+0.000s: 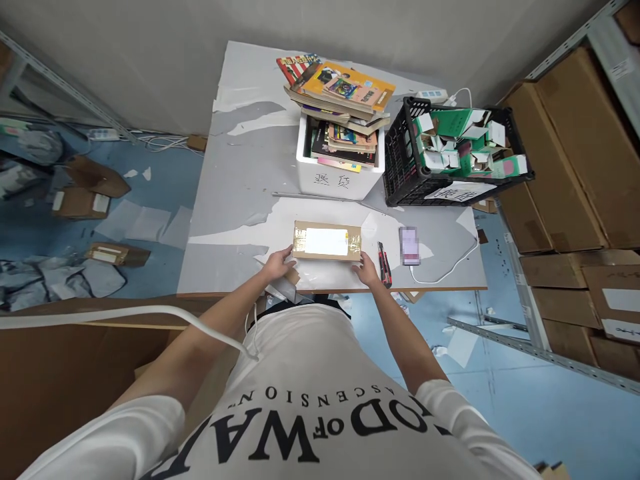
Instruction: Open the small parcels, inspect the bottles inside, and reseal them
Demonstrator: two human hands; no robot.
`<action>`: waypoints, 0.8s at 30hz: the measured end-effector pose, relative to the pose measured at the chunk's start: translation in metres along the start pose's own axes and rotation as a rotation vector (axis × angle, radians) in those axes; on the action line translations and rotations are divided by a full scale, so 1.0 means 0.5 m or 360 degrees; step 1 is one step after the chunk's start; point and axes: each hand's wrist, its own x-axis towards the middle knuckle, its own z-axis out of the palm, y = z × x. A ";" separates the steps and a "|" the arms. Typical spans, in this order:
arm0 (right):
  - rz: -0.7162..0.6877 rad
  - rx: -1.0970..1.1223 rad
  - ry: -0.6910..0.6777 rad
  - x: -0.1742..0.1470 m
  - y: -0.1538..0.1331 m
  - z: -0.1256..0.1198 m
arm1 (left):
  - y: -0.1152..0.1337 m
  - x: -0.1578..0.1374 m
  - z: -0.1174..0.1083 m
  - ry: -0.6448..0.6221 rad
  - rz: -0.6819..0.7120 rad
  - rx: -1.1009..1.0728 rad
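A small cardboard box (327,252) with a white label and shiny tape at both ends lies across the front part of the table. My left hand (279,263) grips its left end, thumb and fingers at the near corner. At the opposite end, my right hand (367,270) holds the right near corner. Just right of that hand lies a red and black utility knife (385,265). Beyond it a phone (409,247) rests on the table with a white cable plugged in. Some paper or cardboard scraps lie below my left hand.
Behind the box, a white bin (341,179) overflows with stacked books (350,87). Beside it stands a black crate (405,160) of green and white cartons. Large cardboard boxes (560,153) fill the shelf at right. A white cable (125,312) crosses at lower left.
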 end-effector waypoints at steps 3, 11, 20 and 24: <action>0.0008 0.0090 0.0002 0.003 -0.006 0.019 | 0.010 -0.004 0.015 -0.0070 0.0020 0.0086; -0.0212 0.0202 -0.0066 -0.005 -0.037 0.004 | 0.055 -0.026 -0.006 0.0047 0.0167 0.0307; -0.0133 -0.0370 0.0124 -0.016 -0.082 -0.017 | 0.105 -0.021 -0.021 0.0241 0.0047 0.0713; 0.0003 -0.0392 0.0148 -0.014 -0.069 -0.005 | 0.078 -0.015 -0.005 0.0155 -0.0065 0.0724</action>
